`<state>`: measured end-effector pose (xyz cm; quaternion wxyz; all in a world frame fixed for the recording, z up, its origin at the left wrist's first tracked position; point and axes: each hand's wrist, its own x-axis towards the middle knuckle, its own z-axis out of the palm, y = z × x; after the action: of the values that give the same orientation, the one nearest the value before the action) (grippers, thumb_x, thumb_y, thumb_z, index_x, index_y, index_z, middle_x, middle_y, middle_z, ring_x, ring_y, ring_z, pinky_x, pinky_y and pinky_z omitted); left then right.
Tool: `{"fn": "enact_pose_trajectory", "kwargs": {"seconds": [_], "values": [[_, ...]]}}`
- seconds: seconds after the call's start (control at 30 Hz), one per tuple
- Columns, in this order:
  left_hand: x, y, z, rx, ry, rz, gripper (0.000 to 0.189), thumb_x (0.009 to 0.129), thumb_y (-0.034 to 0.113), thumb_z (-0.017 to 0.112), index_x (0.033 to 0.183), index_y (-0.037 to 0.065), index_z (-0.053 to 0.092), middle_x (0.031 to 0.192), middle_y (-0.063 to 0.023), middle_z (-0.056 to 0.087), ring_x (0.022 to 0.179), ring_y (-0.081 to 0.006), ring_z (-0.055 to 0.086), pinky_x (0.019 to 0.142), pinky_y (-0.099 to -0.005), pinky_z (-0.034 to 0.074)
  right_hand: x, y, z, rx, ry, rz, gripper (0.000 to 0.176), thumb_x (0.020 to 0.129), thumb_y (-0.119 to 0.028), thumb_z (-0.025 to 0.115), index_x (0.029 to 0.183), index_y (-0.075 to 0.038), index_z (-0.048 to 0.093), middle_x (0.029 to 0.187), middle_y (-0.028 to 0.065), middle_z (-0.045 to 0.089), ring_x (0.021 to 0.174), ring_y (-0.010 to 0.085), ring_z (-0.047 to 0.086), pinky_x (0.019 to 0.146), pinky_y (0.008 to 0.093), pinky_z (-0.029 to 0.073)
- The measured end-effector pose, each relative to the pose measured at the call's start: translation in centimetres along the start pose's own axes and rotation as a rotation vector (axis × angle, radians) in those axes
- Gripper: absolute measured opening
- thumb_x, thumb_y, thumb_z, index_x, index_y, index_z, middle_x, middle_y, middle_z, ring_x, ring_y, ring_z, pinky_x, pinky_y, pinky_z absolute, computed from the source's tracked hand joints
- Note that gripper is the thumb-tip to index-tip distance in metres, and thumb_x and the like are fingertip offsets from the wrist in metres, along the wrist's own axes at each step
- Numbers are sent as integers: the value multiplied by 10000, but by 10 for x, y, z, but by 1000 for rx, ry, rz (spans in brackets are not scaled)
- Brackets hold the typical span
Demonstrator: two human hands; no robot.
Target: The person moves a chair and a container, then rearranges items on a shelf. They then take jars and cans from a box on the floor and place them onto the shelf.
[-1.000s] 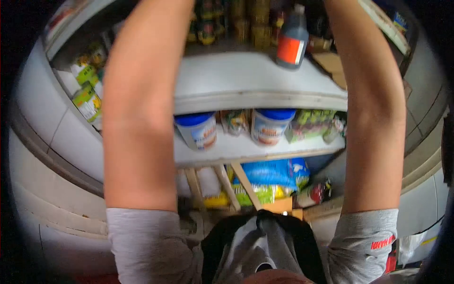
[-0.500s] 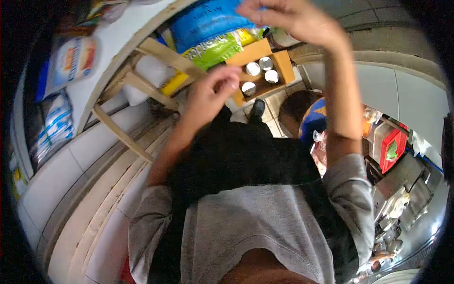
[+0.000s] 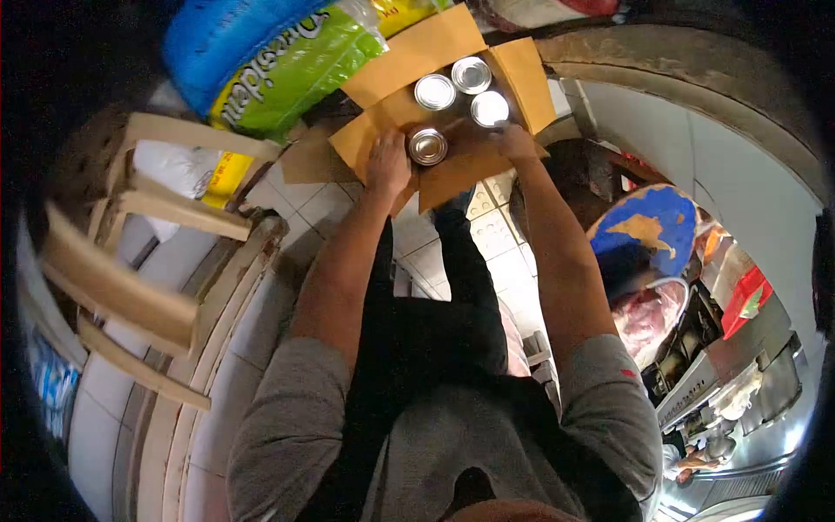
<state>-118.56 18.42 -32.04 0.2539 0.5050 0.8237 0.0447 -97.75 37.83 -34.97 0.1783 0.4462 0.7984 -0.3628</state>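
An open cardboard box (image 3: 461, 30) with its flaps spread stands on the floor ahead, near my feet. Several silver-topped cans (image 3: 427, 146) stand upright inside it. My left hand (image 3: 389, 163) grips the box at its near left side, fingers closed over the edge beside the nearest can. At the near right side, my right hand (image 3: 517, 142) is closed on the box wall. Its fingertips, close to another can (image 3: 490, 109), are partly hidden in shadow.
A green bag (image 3: 300, 65) and a blue bag (image 3: 222, 43) lie beyond the box on the left. A wooden frame (image 3: 183, 213) stands at the left. To the right are a round blue-and-tan object (image 3: 652, 226) and a red tray (image 3: 745, 300). Another person (image 3: 691, 461) is far right.
Both hands have come down from in front of the bags to the two sides of the box. My body has bent lower, so the box appears larger.
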Motion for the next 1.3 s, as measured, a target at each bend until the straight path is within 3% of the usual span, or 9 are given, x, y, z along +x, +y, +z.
{"fn": "enact_pose_trajectory", "kwargs": {"seconds": [0.17,0.27,0.3,0.7,0.8,0.9,1.0,1.1,1.3], "values": [[81,11,26,203,-79,211,384,848,131,518,1212,11,509,1291,-176,485,1237,-338,411,1026,-423,362,24,20,55,-259,118,197,765,799,-315,685,1426,-231,257,1449,175,313,1194,404,468,897,502,450],[130,6,74,73,-43,253,529,859,94,477,1368,26,352,1414,-161,370,1318,-321,337,1053,-459,322,58,34,80,-567,377,-118,801,788,-311,682,1449,-259,233,1444,188,316,1233,362,434,930,479,434],[140,6,86,184,47,322,539,868,98,460,1387,35,328,1432,-145,356,1331,-305,323,1056,-447,317,68,35,86,-478,419,-119,650,911,-132,447,1470,-318,174,1456,197,283,1254,359,409,919,495,425],[147,3,93,354,120,459,659,818,100,569,1422,117,305,1285,-158,447,1282,-322,364,1064,-447,280,91,41,93,-728,322,-224,715,907,-183,479,1478,-383,97,1341,249,403,1132,385,467,803,484,456],[83,24,27,-76,188,119,872,564,103,783,1334,94,376,1146,-198,464,1175,-370,420,1015,-539,275,38,-8,46,-497,173,-69,885,791,-336,660,1480,-362,105,1336,261,410,1158,408,457,897,565,389],[9,51,-63,-310,102,-198,913,603,148,792,1389,100,329,1333,-262,338,1243,-434,343,1030,-556,286,-37,-54,-4,-161,319,31,936,693,-398,753,1457,-250,232,1267,266,460,1161,449,444,963,581,332],[-77,79,-169,-336,154,-160,915,604,157,785,1393,95,325,1339,-290,320,1237,-450,343,1001,-545,336,-97,-73,-32,495,539,-65,793,656,-241,806,1309,-38,403,1045,186,569,903,305,584,789,409,484],[-154,95,-290,-601,91,-125,965,575,279,794,1397,78,332,1325,-291,343,1253,-455,336,1037,-521,315,-164,-112,-86,1559,204,-44,690,752,32,629,1362,-56,319,1134,89,524,993,182,563,821,312,505],[-289,122,-538,-582,453,178,999,574,354,830,1391,73,328,1362,-237,341,1284,-400,350,1070,-466,297,-291,-264,-285,1765,-110,-399,821,719,-192,694,1424,-135,276,1275,108,469,1090,259,553,873,398,521]]}}
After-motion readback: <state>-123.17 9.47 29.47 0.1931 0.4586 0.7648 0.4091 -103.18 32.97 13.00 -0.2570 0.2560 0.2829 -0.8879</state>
